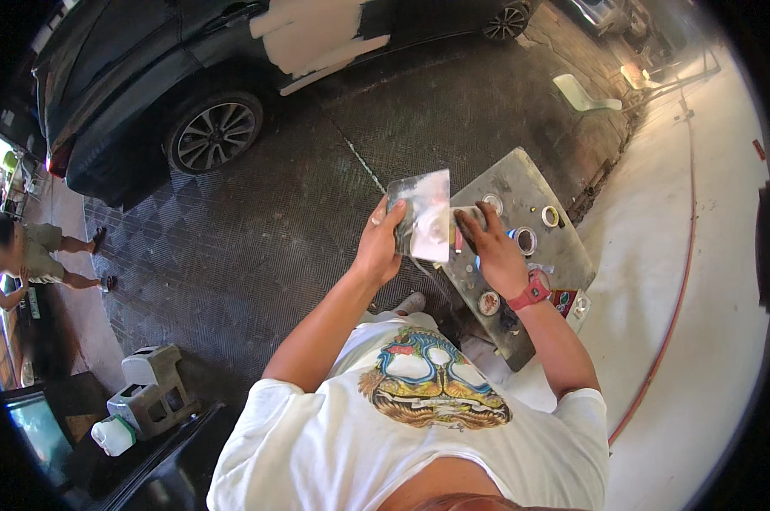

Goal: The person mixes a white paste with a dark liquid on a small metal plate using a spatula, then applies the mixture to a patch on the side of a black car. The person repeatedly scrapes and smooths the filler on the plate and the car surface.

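Observation:
My left hand (380,243) grips the left edge of a flat rectangular board (420,215) smeared with whitish filler, holding it up in front of me. My right hand (493,247), with a red watch at the wrist, presses a small dark spreader (463,226) against the board's right edge. Just beyond the hands stands a low grey work table (563,255) carrying several round tins (525,240) and a tape roll (551,216).
A dark car (146,85) with pale filler patches on its door is parked at the top left on patterned dark flooring. A person crouches at the far left (23,255). A grey step stool (151,387) and white jug (112,434) sit lower left. A red hose (670,324) runs along pale concrete.

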The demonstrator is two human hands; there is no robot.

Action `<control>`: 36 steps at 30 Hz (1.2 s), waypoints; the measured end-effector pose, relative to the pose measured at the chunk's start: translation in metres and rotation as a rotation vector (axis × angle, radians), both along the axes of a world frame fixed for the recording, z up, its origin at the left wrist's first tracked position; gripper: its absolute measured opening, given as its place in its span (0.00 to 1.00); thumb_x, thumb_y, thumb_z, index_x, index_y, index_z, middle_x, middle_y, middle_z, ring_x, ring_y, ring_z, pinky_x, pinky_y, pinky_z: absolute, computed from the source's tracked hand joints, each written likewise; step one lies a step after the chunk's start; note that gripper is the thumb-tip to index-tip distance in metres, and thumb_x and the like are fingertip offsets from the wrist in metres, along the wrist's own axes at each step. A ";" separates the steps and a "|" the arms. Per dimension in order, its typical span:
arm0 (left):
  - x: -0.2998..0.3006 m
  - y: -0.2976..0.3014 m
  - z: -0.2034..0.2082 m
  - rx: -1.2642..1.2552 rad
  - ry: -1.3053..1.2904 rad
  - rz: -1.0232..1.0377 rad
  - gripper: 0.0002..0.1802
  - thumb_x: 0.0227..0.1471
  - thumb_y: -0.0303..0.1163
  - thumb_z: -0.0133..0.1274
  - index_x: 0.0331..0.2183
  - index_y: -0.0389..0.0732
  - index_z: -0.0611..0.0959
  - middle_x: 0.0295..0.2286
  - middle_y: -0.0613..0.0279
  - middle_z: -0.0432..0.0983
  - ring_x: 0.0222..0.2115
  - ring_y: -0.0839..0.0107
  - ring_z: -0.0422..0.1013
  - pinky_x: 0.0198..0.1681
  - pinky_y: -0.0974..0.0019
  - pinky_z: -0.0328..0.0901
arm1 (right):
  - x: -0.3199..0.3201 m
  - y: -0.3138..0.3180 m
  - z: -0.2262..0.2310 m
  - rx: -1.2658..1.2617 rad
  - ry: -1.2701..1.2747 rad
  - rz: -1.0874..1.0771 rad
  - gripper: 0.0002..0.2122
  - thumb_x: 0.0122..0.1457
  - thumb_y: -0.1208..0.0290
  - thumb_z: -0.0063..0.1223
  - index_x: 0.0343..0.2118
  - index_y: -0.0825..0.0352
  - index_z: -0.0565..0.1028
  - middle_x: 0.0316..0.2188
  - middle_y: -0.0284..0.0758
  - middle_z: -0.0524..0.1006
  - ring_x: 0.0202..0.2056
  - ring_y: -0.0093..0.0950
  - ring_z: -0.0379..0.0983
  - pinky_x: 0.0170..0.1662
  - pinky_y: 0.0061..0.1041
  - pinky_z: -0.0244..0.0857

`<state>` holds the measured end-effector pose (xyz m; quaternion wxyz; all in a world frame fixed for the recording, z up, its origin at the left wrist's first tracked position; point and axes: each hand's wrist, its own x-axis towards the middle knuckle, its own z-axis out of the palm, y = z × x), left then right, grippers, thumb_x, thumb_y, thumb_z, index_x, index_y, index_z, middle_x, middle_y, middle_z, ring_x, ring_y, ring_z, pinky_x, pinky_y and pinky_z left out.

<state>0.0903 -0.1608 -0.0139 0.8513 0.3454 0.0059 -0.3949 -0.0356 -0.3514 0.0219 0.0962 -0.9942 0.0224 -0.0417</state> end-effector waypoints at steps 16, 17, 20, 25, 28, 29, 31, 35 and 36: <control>0.039 0.128 0.005 0.115 -0.039 0.321 0.23 0.66 0.36 0.48 0.59 0.37 0.70 0.51 0.55 0.75 0.51 0.67 0.73 0.54 0.61 0.70 | 0.028 0.114 0.005 0.983 0.162 -0.372 0.25 0.59 0.70 0.62 0.59 0.71 0.69 0.52 0.37 0.77 0.53 0.29 0.74 0.61 0.36 0.62; 0.039 0.136 0.003 0.082 -0.043 0.157 0.22 0.66 0.37 0.49 0.58 0.39 0.71 0.51 0.57 0.75 0.49 0.69 0.74 0.53 0.62 0.71 | 0.029 0.105 0.005 0.940 0.148 -0.452 0.27 0.59 0.70 0.63 0.59 0.71 0.68 0.53 0.39 0.76 0.53 0.30 0.74 0.61 0.35 0.63; 0.034 0.149 -0.011 -0.018 0.007 -0.223 0.21 0.66 0.39 0.50 0.57 0.45 0.72 0.49 0.61 0.76 0.47 0.72 0.75 0.49 0.62 0.73 | 0.042 0.087 -0.007 1.768 -0.124 -0.431 0.31 0.56 0.72 0.66 0.61 0.71 0.65 0.54 0.40 0.75 0.55 0.31 0.72 0.62 0.32 0.62; 0.036 0.160 -0.003 0.037 0.079 0.016 0.31 0.67 0.47 0.46 0.65 0.49 0.61 0.55 0.58 0.71 0.53 0.69 0.72 0.53 0.58 0.71 | 0.040 0.092 -0.020 1.196 0.072 -0.216 0.26 0.59 0.78 0.60 0.60 0.65 0.66 0.53 0.35 0.76 0.54 0.28 0.71 0.58 0.29 0.63; 0.031 0.165 0.003 0.144 -0.074 -0.036 0.43 0.66 0.54 0.45 0.70 0.43 0.50 0.61 0.49 0.63 0.60 0.58 0.65 0.61 0.58 0.63 | 0.067 0.127 0.044 0.811 -0.122 -0.163 0.22 0.55 0.82 0.55 0.53 0.55 0.73 0.51 0.36 0.75 0.57 0.34 0.69 0.62 0.36 0.57; 0.030 0.163 0.001 0.258 -0.214 -0.035 0.44 0.66 0.54 0.45 0.69 0.40 0.50 0.62 0.47 0.62 0.60 0.57 0.64 0.62 0.59 0.61 | 0.070 0.145 0.051 0.498 -0.176 -0.085 0.22 0.53 0.82 0.55 0.51 0.55 0.74 0.51 0.35 0.75 0.58 0.35 0.68 0.63 0.38 0.57; 0.031 0.160 -0.010 0.484 -0.502 -0.005 0.46 0.66 0.56 0.44 0.69 0.34 0.49 0.64 0.43 0.59 0.61 0.54 0.63 0.65 0.59 0.57 | 0.082 0.174 0.057 -0.132 -0.271 0.093 0.22 0.50 0.82 0.54 0.49 0.53 0.76 0.51 0.33 0.74 0.59 0.36 0.66 0.63 0.42 0.56; 0.036 0.164 -0.002 0.656 -0.517 0.222 0.44 0.67 0.54 0.43 0.67 0.28 0.54 0.63 0.38 0.58 0.63 0.54 0.59 0.65 0.60 0.53 | 0.059 0.204 0.027 -0.106 -0.166 0.314 0.24 0.49 0.80 0.52 0.49 0.50 0.77 0.53 0.29 0.73 0.61 0.35 0.64 0.65 0.49 0.50; 0.033 0.166 0.000 0.629 -0.489 0.281 0.41 0.68 0.49 0.43 0.67 0.29 0.55 0.61 0.39 0.62 0.63 0.56 0.60 0.65 0.61 0.53 | 0.052 0.204 0.028 -0.119 -0.114 0.339 0.24 0.49 0.81 0.51 0.49 0.51 0.78 0.54 0.30 0.73 0.61 0.36 0.64 0.66 0.49 0.50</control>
